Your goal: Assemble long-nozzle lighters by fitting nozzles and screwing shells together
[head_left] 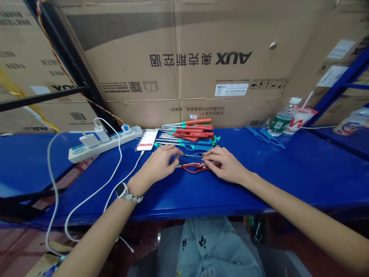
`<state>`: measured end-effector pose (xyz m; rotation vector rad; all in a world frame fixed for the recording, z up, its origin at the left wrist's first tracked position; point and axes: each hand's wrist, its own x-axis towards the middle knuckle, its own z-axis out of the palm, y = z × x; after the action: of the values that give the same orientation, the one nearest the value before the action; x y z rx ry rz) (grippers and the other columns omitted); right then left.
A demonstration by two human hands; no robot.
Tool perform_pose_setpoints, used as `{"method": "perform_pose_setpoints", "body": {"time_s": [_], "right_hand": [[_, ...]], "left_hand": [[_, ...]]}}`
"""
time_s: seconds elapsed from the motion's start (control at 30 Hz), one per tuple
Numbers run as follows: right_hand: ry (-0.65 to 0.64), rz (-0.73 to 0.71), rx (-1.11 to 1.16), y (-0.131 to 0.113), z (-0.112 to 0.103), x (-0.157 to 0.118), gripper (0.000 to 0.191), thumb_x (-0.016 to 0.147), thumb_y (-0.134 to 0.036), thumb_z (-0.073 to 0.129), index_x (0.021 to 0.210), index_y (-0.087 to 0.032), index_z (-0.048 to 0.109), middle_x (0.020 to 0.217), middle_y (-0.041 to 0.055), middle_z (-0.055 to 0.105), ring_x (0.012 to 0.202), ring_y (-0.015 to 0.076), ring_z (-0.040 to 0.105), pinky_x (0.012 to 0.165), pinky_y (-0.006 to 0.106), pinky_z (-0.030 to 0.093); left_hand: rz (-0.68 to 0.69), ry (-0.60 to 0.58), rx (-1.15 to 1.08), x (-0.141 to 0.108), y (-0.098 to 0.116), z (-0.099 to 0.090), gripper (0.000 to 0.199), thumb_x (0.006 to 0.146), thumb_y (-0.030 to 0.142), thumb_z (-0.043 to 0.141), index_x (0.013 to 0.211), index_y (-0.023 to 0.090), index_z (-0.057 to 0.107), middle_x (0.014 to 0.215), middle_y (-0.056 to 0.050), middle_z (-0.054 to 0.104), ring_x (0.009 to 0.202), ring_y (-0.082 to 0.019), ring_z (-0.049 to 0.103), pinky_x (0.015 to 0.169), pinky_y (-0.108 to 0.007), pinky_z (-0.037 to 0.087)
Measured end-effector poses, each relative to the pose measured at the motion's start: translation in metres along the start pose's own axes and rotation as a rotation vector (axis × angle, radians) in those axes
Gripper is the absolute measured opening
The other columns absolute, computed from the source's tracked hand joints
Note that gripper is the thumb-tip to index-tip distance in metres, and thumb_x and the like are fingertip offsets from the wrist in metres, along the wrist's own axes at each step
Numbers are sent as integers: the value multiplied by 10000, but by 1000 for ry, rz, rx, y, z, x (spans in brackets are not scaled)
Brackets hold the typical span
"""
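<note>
Red lighter (198, 166), long and slim with a curved guard, lies on the blue table (184, 194) between the two hands; clock directions run from it, with twelve toward the cardboard box. Just beyond it at twelve is a thin wired part (193, 155) with pale wires and dark ends.

The left hand (164, 162) is at nine, thumb and forefinger bent toward each other beside the wired part's left end; I cannot tell whether they pinch it. The right hand (226, 163) is at three, fingertips at the wired part's right end, thumb down by the lighter's handle; whether it grips either is unclear. A watch (121, 190) sits on the left wrist at eight.

Farther out at twelve lies a pile of red, orange and blue lighters (193, 134). At ten are a phone (147, 139) and, beyond it, a white power strip (115, 141). At two, a blue folded item (268, 137), then a green-labelled bottle (279, 125) beside a cup (298, 120). The cardboard box (201, 29) stands behind, its print upside down.
</note>
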<state>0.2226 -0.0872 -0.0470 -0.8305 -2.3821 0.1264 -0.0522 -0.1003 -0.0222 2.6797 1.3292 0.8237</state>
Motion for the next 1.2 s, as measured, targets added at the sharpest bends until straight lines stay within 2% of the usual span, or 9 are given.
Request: {"method": "perform_pose_setpoints", "body": {"time_s": [0.13, 0.27, 0.37, 0.47, 0.63, 0.8, 0.93, 1.2], "right_hand": [[55, 83, 37, 6, -2, 2, 214, 1001, -253, 547, 935, -205, 744, 1032, 73, 755, 973, 229, 663, 865, 416, 464], [130, 194, 60, 20, -6, 3, 199, 968, -221, 563, 891, -197, 745, 968, 73, 756, 931, 230, 667, 845, 399, 487], [166, 290, 53, 34, -11, 1, 180, 945, -211, 585, 872, -192, 748, 923, 72, 761, 880, 228, 667, 795, 377, 494], [181, 357, 51, 47, -15, -4, 167, 937, -216, 602, 873, -193, 755, 921, 69, 769, 870, 224, 675, 775, 364, 496], [206, 358, 101, 55, -18, -9, 176, 940, -236, 598, 904, -194, 765, 944, 75, 771, 866, 210, 696, 740, 344, 506], [196, 348, 204, 52, -18, -9, 187, 947, -247, 589, 956, -189, 767, 989, 80, 758, 789, 175, 679, 694, 318, 508], [208, 318, 262, 52, -23, -12, 190, 946, -235, 579, 987, -188, 759, 1017, 81, 745, 845, 182, 681, 745, 335, 522], [193, 386, 238, 63, -32, -30, 206, 948, -246, 570, 995, -179, 758, 1026, 88, 749, 824, 185, 671, 729, 339, 512]], "left_hand": [[-30, 7, -76, 36, -1, 10, 239, 879, 144, 509, 972, 176, 727, 996, -82, 765, 916, -225, 706, 856, -410, 562], [1, -49, -96, 70, 13, 32, 246, 873, 123, 523, 989, 162, 737, 1022, -94, 772, 926, -235, 719, 882, -401, 562], [23, -80, -81, 84, 24, 46, 254, 866, 110, 528, 991, 169, 742, 1033, -95, 770, 933, -241, 721, 881, -389, 565], [30, -62, -83, 85, 25, 55, 261, 885, 124, 515, 1012, 178, 737, 1059, -92, 761, 966, -245, 716, 905, -394, 564], [62, -46, -130, 74, 16, 63, 256, 914, 156, 506, 1023, 182, 736, 1012, -89, 743, 935, -230, 701, 877, -392, 566], [88, -21, -193, 69, 16, 63, 249, 949, 177, 490, 1022, 186, 728, 978, -76, 739, 929, -222, 684, 865, -391, 553], [137, -3, -214, 68, 21, 63, 237, 956, 197, 488, 1015, 191, 717, 959, -66, 734, 917, -218, 673, 854, -396, 552], [115, 15, -196, 73, 19, 58, 237, 950, 191, 486, 1024, 182, 712, 979, -77, 746, 942, -232, 698, 873, -405, 554]]}}
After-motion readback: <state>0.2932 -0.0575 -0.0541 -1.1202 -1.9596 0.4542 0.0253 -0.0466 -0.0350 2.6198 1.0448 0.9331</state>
